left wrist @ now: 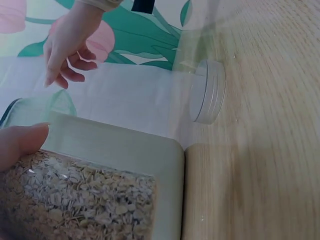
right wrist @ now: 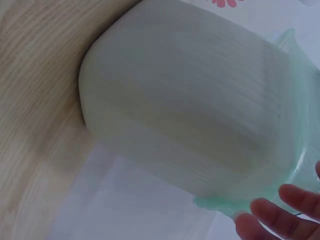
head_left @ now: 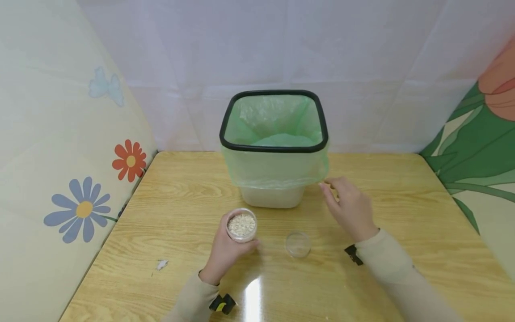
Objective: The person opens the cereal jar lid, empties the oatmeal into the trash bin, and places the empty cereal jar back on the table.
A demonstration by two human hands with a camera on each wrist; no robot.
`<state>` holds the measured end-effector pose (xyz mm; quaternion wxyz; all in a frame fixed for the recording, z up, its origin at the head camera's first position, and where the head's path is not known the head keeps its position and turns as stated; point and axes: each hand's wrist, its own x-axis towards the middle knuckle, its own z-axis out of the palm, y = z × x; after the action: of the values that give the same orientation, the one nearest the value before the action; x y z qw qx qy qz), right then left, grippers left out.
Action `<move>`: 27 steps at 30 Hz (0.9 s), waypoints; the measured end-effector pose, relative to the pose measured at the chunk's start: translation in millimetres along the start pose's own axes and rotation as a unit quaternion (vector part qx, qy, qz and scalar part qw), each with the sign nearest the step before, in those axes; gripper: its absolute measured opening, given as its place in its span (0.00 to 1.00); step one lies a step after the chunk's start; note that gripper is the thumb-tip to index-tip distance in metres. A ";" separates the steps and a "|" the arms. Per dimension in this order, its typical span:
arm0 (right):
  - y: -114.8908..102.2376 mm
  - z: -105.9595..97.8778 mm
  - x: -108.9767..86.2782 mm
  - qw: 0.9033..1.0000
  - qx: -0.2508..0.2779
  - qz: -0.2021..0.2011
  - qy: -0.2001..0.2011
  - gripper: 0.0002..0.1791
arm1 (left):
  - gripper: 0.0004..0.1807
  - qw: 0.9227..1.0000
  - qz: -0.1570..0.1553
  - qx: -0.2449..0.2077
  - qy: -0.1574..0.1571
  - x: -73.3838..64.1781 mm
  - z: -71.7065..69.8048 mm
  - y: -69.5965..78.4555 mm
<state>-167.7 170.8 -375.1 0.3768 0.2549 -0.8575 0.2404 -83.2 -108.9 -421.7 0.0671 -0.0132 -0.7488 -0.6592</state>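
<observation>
My left hand (head_left: 227, 246) grips a clear jar of rolled oats (head_left: 242, 225), its top uncovered. In the left wrist view the jar's base is off the table, with the oats (left wrist: 85, 195) seen through its wall. Beside the bin's right front corner is my right hand (head_left: 351, 208), fingers loosely bent and holding nothing. Its fingertips (right wrist: 267, 210) are close to the lower edge of the green bin liner (head_left: 277, 167); I cannot tell whether they touch it. A clear round lid (head_left: 297, 244) lies on the table between the hands.
The pale waste bin (head_left: 273, 197) stands upright at the back of the wooden table (head_left: 193, 188), a black rim (head_left: 273, 149) around its top over the liner. A small white scrap (head_left: 162, 264) lies at left. Cloth hangs behind, with patterned panels on both sides.
</observation>
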 end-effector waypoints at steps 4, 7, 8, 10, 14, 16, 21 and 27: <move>0.2 -2.8 7.2 1.000 0.003 0.006 0.001 0.37 | 0.44 1.000 0.008 0.014 0.010 -1.0 -2.1 3.6; -0.4 -4.6 12.3 1.000 0.003 0.012 0.006 0.38 | 0.44 0.999 0.016 0.023 0.020 -1.9 -3.9 7.6; -0.7 -5.2 14.2 1.000 0.005 0.014 0.008 0.38 | 0.44 0.999 0.018 0.024 0.023 -2.2 -4.5 8.8; -1.8 -6.7 17.8 1.000 0.005 0.019 0.014 0.37 | 0.44 0.999 0.021 0.029 0.030 -2.7 -5.4 11.0; -3.7 -8.0 24.9 0.999 0.007 0.028 0.021 0.36 | 0.44 0.998 0.022 0.035 0.038 -3.7 -7.2 14.4; -4.6 -8.1 27.7 0.999 0.010 0.033 0.024 0.35 | 0.44 0.998 0.021 0.039 0.040 -4.3 -8.5 16.9; -6.1 -8.5 35.5 0.998 0.026 0.038 0.032 0.35 | 0.44 0.998 0.022 0.046 0.045 -4.9 -11.9 23.9; -5.7 -9.9 51.2 0.997 0.046 0.030 0.050 0.28 | 0.44 0.997 0.024 0.055 0.057 -3.9 -15.4 30.0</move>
<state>-189.0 159.4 -328.5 0.4000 0.2335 -0.8328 0.3032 -74.9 -119.9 -390.7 0.1256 0.0104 -0.7781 -0.6154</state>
